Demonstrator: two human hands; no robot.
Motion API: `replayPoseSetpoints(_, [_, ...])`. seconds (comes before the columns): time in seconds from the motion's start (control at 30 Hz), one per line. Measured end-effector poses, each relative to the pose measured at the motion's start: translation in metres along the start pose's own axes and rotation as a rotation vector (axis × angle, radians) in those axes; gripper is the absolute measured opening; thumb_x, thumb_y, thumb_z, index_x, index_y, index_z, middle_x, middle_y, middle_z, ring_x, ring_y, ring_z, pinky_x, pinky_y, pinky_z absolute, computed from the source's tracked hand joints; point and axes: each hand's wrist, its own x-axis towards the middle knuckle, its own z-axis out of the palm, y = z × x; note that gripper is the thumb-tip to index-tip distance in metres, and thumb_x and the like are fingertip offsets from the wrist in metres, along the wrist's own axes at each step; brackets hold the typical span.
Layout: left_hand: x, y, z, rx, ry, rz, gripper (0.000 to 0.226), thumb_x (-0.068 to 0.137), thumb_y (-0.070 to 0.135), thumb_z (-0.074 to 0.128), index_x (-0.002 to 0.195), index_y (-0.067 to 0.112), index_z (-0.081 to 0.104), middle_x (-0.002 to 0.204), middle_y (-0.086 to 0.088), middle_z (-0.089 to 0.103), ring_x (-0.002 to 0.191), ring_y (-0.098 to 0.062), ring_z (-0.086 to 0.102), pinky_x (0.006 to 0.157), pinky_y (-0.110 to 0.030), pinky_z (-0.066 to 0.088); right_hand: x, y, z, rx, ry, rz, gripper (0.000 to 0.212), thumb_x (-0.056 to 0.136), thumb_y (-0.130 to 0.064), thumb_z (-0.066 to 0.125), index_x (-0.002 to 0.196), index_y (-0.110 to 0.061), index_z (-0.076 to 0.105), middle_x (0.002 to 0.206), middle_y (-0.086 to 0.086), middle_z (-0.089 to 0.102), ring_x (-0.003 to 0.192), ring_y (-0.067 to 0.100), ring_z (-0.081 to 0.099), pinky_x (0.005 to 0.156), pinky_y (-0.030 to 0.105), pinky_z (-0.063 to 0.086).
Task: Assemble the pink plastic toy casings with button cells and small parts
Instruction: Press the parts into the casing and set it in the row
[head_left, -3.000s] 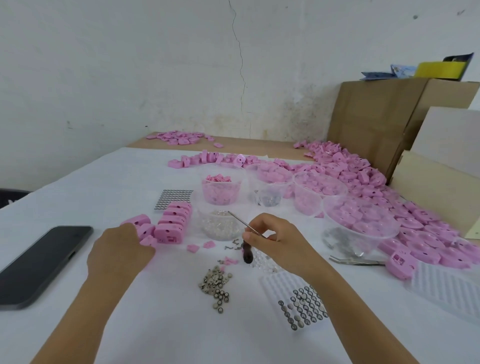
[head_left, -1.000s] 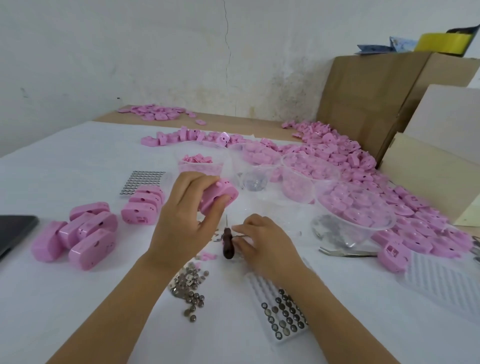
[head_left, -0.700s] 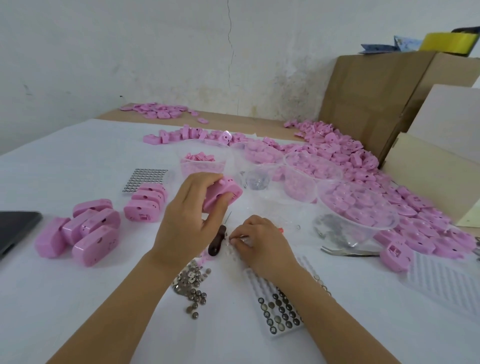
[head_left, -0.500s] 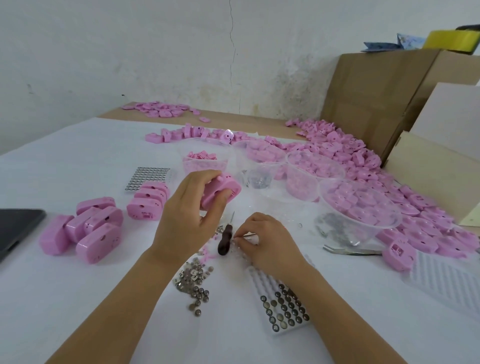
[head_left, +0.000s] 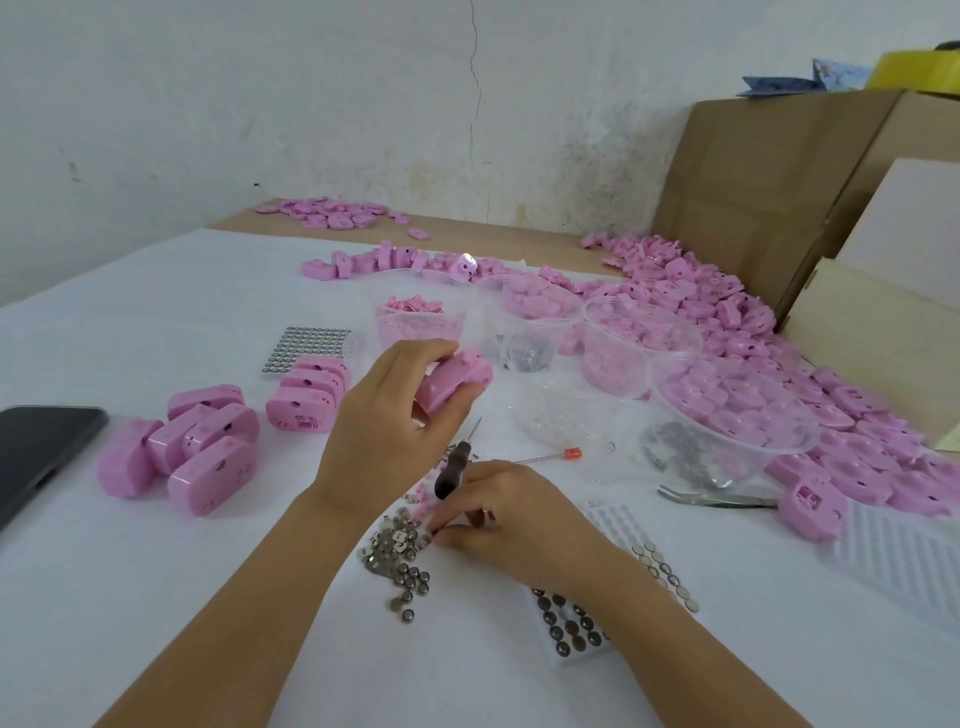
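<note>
My left hand (head_left: 387, 431) grips a pink toy casing (head_left: 456, 378) lifted above the white table. My right hand (head_left: 511, 512) lies low on the table, holding a small screwdriver with a dark handle (head_left: 452, 470), its fingertips down at a pile of small metal parts and button cells (head_left: 400, 558). What the fingertips pinch is hidden. A white tray of button cells (head_left: 576, 623) sits under my right wrist. Assembled pink casings (head_left: 200, 449) and a second group (head_left: 309, 392) stand to the left.
Clear plastic bowls (head_left: 727, 405) of pink parts and screws stand behind my hands. A big heap of pink casings (head_left: 727, 312) runs along the right. A dark phone (head_left: 36, 452) lies at the left edge, tweezers (head_left: 717, 499) at the right, cardboard boxes (head_left: 779, 182) behind.
My left hand picked a casing up from the left group and holds it raised. My right hand sank from mid-table to the metal parts pile, screwdriver still in it.
</note>
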Motion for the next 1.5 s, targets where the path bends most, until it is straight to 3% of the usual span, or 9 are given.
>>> replayPoseSetpoints(0.13, [0.001,-0.003,0.000,0.015,-0.016,0.051,0.026,0.083,0.020,0.064,0.098,-0.002,0.063,0.089,-0.012,0.061,0.076,-0.010,0.050,0.064,-0.007,0.047,-0.001,0.002,-0.002,-0.034,-0.021,0.056,0.014,0.086,-0.025,0.064,0.096,-0.020,0.072,0.083,-0.008,0.054,0.084,0.009,0.051,0.075,0.030,0.045])
replayPoseSetpoints(0.33, [0.000,-0.004,0.000,0.028,-0.026,0.057,0.020,0.081,0.015,0.067,0.094,0.001,0.066,0.086,-0.010,0.062,0.076,-0.011,0.048,0.062,-0.019,0.049,-0.001,0.005,-0.005,0.013,0.003,0.137,0.007,0.083,-0.020,0.067,0.089,-0.017,0.069,0.082,-0.008,0.053,0.081,0.010,0.053,0.075,0.032,0.046])
replayPoseSetpoints(0.5, [0.000,-0.003,0.000,0.032,-0.026,0.048,0.021,0.080,0.015,0.068,0.096,0.000,0.066,0.086,-0.010,0.061,0.077,-0.010,0.048,0.062,-0.018,0.049,-0.003,0.000,-0.001,0.050,0.063,0.037,0.016,0.084,-0.020,0.066,0.098,-0.021,0.074,0.080,-0.011,0.052,0.075,0.003,0.048,0.068,0.024,0.041])
replayPoseSetpoints(0.67, [0.001,-0.001,-0.002,0.030,-0.021,0.019,0.023,0.081,0.018,0.067,0.096,0.001,0.066,0.087,-0.010,0.060,0.075,-0.011,0.048,0.061,-0.019,0.048,-0.001,-0.008,0.008,0.036,0.040,0.004,0.018,0.082,-0.032,0.070,0.098,-0.024,0.075,0.089,-0.003,0.061,0.088,0.009,0.053,0.076,0.034,0.046])
replayPoseSetpoints(0.9, [0.001,0.000,-0.002,-0.040,-0.036,-0.062,0.033,0.072,0.007,0.077,0.101,0.001,0.062,0.093,0.000,0.054,0.082,-0.001,0.049,0.070,-0.006,0.045,0.001,-0.008,0.009,0.037,0.023,0.029,0.011,0.083,-0.025,0.068,0.092,-0.020,0.074,0.089,-0.004,0.061,0.087,0.008,0.053,0.077,0.037,0.047])
replayPoseSetpoints(1.03, [0.001,0.002,-0.002,-0.050,-0.034,-0.067,0.034,0.072,0.006,0.075,0.100,0.000,0.059,0.093,0.003,0.052,0.084,-0.004,0.050,0.071,-0.010,0.044,0.000,-0.008,0.007,0.028,0.005,0.034,0.010,0.084,-0.023,0.066,0.088,-0.016,0.072,0.084,-0.010,0.055,0.088,0.009,0.053,0.079,0.037,0.047])
replayPoseSetpoints(1.17, [0.002,0.001,-0.004,-0.030,-0.035,-0.069,0.032,0.073,0.006,0.075,0.100,-0.001,0.059,0.093,0.001,0.051,0.084,-0.007,0.051,0.071,-0.013,0.045,-0.001,-0.006,0.004,0.044,0.024,0.023,0.011,0.084,-0.013,0.065,0.091,-0.012,0.074,0.083,-0.009,0.056,0.072,-0.001,0.045,0.072,0.017,0.042])
replayPoseSetpoints(1.3, [0.002,0.001,-0.005,-0.033,-0.024,-0.084,0.032,0.073,0.005,0.076,0.101,-0.001,0.060,0.095,-0.002,0.049,0.083,0.000,0.050,0.071,-0.011,0.046,-0.002,0.003,-0.009,0.037,0.142,0.101,0.015,0.086,-0.010,0.063,0.094,-0.013,0.075,0.078,-0.012,0.057,0.061,-0.009,0.045,0.065,0.004,0.033])
replayPoseSetpoints(1.5, [0.004,0.003,-0.007,-0.093,0.000,-0.107,0.026,0.074,0.007,0.072,0.100,0.004,0.067,0.098,-0.003,0.044,0.082,0.009,0.049,0.062,-0.016,0.051,-0.004,0.025,-0.022,-0.197,0.229,0.402,0.018,0.089,-0.010,0.053,0.091,-0.013,0.070,0.092,0.001,0.063,0.078,0.012,0.054,0.064,0.017,0.034])
